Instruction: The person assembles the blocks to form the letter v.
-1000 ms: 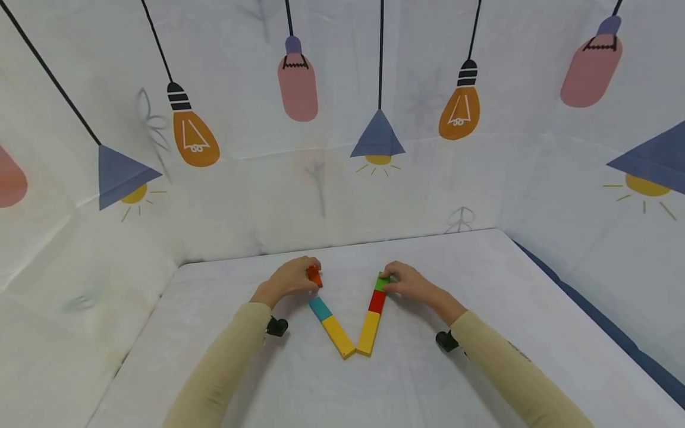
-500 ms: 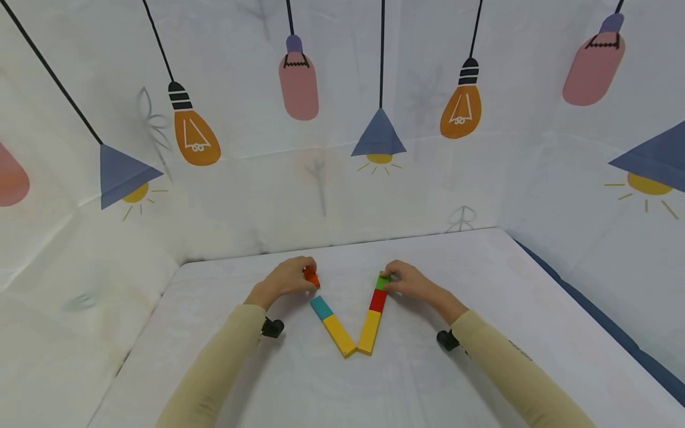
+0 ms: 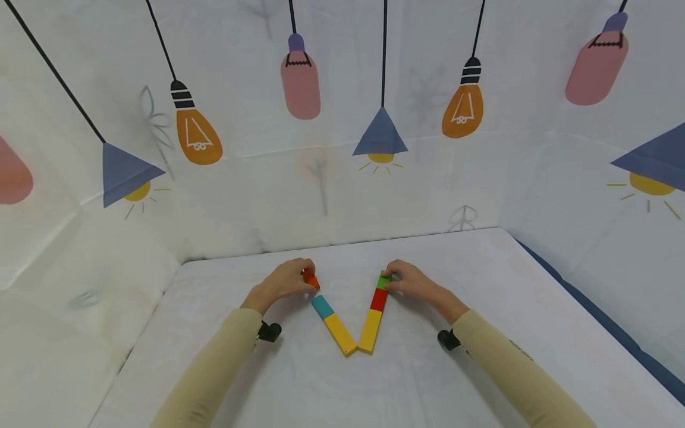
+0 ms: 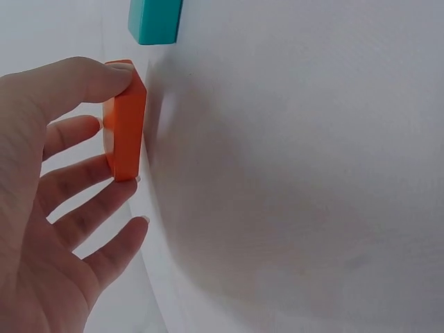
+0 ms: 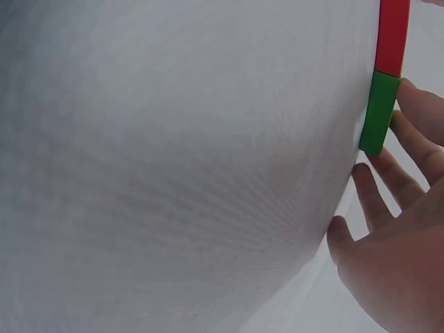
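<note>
My left hand [image 3: 282, 282] pinches an orange block [image 4: 128, 128] between thumb and fingers. In the left wrist view that block is tilted, and a gap parts it from the teal block [image 3: 323, 307]. The teal block lies end to end with a yellow block [image 3: 341, 334], making one slanted row. On the right, another yellow block [image 3: 370, 330], a red block [image 3: 379, 299] and a green block [image 3: 383, 282] form a second row; both rows meet at the near end in a V. My right hand [image 3: 414, 283] holds the green block at its sides, against the red one.
The blocks lie on a white-covered table [image 3: 428, 380]. Behind it stands a white cloth backdrop [image 3: 257, 196] printed with lamps and bulbs. A dark blue strip [image 3: 588, 309] runs along the table's right edge.
My left hand has shifted slightly left and nearer to me with the orange block in its grip. The right hand stays at the green block, and both rows keep their places.
</note>
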`<state>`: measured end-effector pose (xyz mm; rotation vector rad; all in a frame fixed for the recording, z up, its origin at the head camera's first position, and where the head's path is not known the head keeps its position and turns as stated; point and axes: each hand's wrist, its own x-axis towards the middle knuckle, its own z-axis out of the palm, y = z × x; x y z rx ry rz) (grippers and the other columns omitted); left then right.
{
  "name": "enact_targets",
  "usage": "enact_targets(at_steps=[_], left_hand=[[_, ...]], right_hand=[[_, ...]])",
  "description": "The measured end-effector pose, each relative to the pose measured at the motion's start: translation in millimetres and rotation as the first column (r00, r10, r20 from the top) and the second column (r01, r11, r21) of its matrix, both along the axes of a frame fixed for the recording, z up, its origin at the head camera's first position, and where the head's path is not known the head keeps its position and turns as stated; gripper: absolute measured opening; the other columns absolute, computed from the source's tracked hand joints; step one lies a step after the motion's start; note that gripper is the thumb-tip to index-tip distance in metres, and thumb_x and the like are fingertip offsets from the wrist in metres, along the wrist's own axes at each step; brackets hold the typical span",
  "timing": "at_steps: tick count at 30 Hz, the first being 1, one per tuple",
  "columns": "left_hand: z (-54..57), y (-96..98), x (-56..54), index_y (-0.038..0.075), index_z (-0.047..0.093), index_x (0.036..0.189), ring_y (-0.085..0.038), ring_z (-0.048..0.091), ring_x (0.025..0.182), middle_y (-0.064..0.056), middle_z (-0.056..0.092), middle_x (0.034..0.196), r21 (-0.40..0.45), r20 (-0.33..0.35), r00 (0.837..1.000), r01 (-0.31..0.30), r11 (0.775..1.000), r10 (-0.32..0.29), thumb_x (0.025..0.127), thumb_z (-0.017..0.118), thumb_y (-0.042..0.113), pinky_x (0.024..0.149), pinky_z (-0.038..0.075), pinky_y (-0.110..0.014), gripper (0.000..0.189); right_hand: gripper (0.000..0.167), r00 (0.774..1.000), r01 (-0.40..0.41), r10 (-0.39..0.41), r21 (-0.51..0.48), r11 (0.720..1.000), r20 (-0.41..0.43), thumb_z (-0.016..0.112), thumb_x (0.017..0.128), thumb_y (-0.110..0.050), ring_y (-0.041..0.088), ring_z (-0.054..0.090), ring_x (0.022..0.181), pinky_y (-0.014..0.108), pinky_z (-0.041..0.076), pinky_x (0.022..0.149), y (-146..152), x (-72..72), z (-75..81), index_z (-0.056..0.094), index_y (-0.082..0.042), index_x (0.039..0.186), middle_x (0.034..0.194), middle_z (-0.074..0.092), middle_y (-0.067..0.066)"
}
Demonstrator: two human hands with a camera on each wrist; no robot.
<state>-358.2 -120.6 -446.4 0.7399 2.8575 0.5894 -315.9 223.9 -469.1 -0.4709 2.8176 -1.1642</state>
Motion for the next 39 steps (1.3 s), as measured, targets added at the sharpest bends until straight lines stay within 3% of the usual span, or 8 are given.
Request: enact_targets(at_steps=[18, 33, 39], left_hand=[[-1.2, -2.8, 8.2, 0.02, 0.064, 0.112, -0.017, 0.053, 0.092, 0.001, 0.064, 0.11, -0.038, 0.005, 1.0, -0.016, 0.999, 0.016, 0.083, 0.079, 0.034, 0.084, 0.048, -0.033, 0.036], [-0.4, -4.1, 14.4, 0.018, 0.064, 0.112, -0.017, 0.053, 0.092, 0.001, 0.064, 0.108, -0.017, 0.014, 0.999, -0.044, 0.999, 0.045, 0.083, 0.08, 0.038, 0.086, 0.05, -0.034, 0.039], [-3.5, -6.9, 13.0, 0.019, 0.065, 0.111, -0.017, 0.054, 0.093, 0.001, 0.065, 0.106, 0.019, 0.014, 0.999, -0.047, 0.999, 0.047, 0.09, 0.073, 0.034, 0.089, 0.051, -0.036, 0.027]], right_hand=[[0.028, 1.0, -0.007, 0.007, -0.011, 1.0, 0.017, 0.071, 0.087, -0.011, 0.029, 0.056, 0.113, 0.052, 0.043, 0.107, -1, 0.0, 1.4, 0.067, -0.003, 0.113, 0.12, 0.063, 0.014], [0.028, 1.0, -0.009, 0.009, -0.016, 1.0, 0.015, 0.071, 0.087, -0.01, 0.031, 0.055, 0.116, 0.053, 0.042, 0.109, 0, 0.1, 0.2, 0.066, -0.003, 0.114, 0.121, 0.063, 0.015], [0.028, 1.0, -0.005, 0.006, -0.017, 1.0, 0.023, 0.071, 0.088, -0.01, 0.032, 0.055, 0.117, 0.053, 0.04, 0.11, 0, -0.2, 0.7, 0.066, -0.003, 0.115, 0.122, 0.062, 0.015]])
